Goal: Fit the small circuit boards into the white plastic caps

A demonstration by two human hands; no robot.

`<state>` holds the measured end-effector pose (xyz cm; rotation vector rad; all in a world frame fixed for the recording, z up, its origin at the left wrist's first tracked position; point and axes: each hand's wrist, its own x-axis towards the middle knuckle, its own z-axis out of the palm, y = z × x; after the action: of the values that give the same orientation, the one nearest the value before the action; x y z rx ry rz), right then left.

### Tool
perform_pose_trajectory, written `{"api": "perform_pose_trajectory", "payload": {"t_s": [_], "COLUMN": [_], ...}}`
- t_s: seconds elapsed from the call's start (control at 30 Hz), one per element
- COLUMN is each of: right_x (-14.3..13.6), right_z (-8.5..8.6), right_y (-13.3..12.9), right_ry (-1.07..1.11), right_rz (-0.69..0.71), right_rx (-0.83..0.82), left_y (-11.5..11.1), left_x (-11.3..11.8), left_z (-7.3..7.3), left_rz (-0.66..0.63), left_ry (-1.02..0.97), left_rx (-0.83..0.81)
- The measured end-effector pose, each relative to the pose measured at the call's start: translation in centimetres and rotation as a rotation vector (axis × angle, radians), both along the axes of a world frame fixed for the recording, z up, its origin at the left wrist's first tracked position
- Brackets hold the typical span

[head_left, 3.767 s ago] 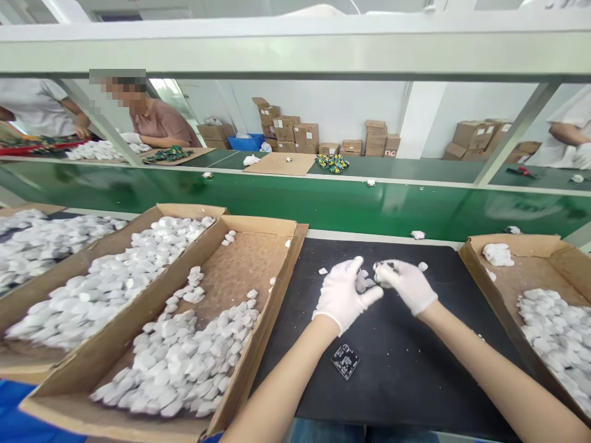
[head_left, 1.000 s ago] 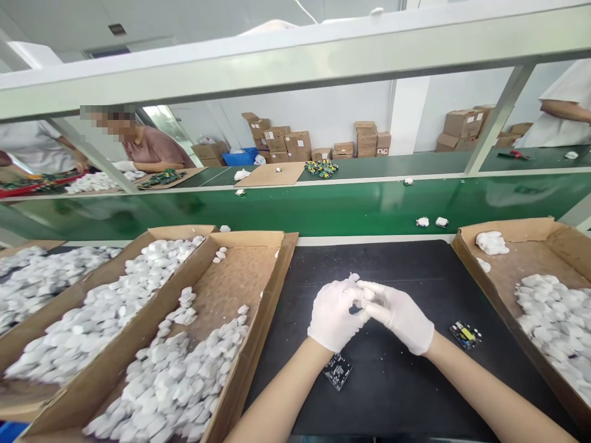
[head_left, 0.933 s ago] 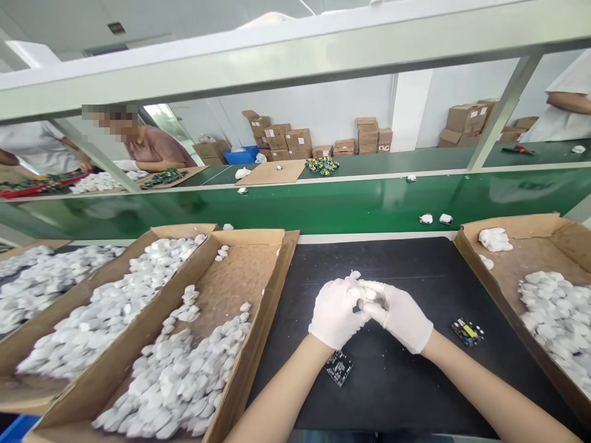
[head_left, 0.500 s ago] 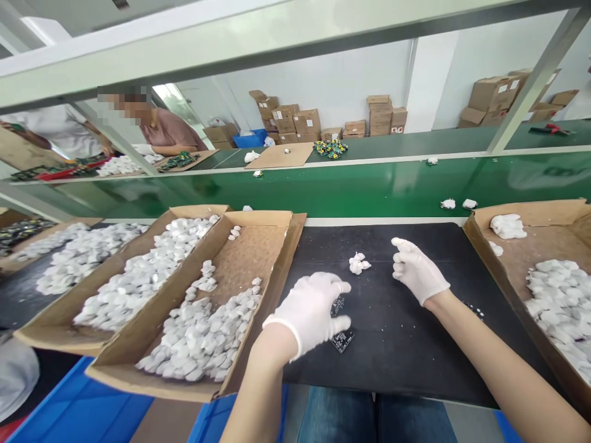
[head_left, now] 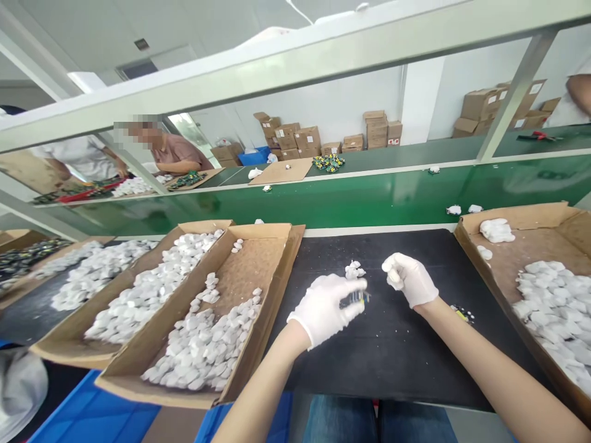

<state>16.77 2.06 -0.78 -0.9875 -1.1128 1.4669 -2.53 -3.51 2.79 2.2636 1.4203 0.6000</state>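
Observation:
My left hand (head_left: 327, 309), in a white glove, grips a small circuit board (head_left: 359, 298) between thumb and fingers above the black mat (head_left: 383, 357). The board is blurred; green and yellow parts show on it. Just beyond it lies a little heap of white lumps (head_left: 354, 269) on the mat. To the right, my gloved right hand (head_left: 410, 279) has its fingers curled together in a pinch. Anything between its fingertips is too small to make out. Beside my right forearm lie small pieces (head_left: 463, 314), yellow, black and white.
Cardboard trays with many white wrapped pieces stand at left (head_left: 226, 391) and right (head_left: 517, 212). A green conveyor belt (head_left: 346, 200) runs behind the mat, under a pale metal frame (head_left: 258, 74). Across it a person (head_left: 182, 151) sits near green boards.
My left hand has lifted a circuit board off the mat, where two lay by its fingers. My right hand has closed from spread fingers to a pinch. The view has tilted slightly.

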Motion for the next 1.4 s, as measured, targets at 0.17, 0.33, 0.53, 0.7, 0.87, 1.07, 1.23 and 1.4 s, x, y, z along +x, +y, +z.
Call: {"api": "perform_pose_trajectory", "payload": {"t_s": [0.17, 0.33, 0.53, 0.7, 0.87, 1.07, 1.23, 1.4], "right_x": [0.2, -0.4, -1.0, -1.5, -1.8, -1.6, -1.0, -0.6], "right_z": [0.4, 0.1, 0.3, 0.9, 0.3, 1.6, 2.3, 2.2], "right_y": [-0.3, -0.6, -2.1, -2.9, -2.6, -2.2, -2.4, -2.7], "right_ry": [-0.199, -0.333, -0.222, -0.398, -0.405, -0.225, -0.182, -0.248], "right_rz": [-0.145, -0.168, -0.003, -0.103, -0.266, -0.223, -0.261, -0.103], "right_rx": [0.148, 0.224, 0.193, 0.313, 0.310, 0.067, 0.125, 0.336], "left_y": [4.9, 5.8, 4.2, 4.0, 3.8, 3.7, 3.6, 3.4], "left_x": [2.3, 3.3, 3.2, 3.8, 3.8, 4.0, 3.3, 2.8], "left_z": [-0.8, -3.1, -4.3, -3.4, -3.0, -3.3, -2.9, -3.2], "left_rz": [0.156, 0.189, 0.032, 0.123, 0.152, 0.012, 0.093, 0.007], "left_ry": [-0.867, -0.993, -0.935, -1.163, -1.273, -1.375, -1.232, -1.101], "left_rx": [-0.248, -0.340, -0.324, -0.438, -0.544, -0.485, -0.483, -0.494]}}
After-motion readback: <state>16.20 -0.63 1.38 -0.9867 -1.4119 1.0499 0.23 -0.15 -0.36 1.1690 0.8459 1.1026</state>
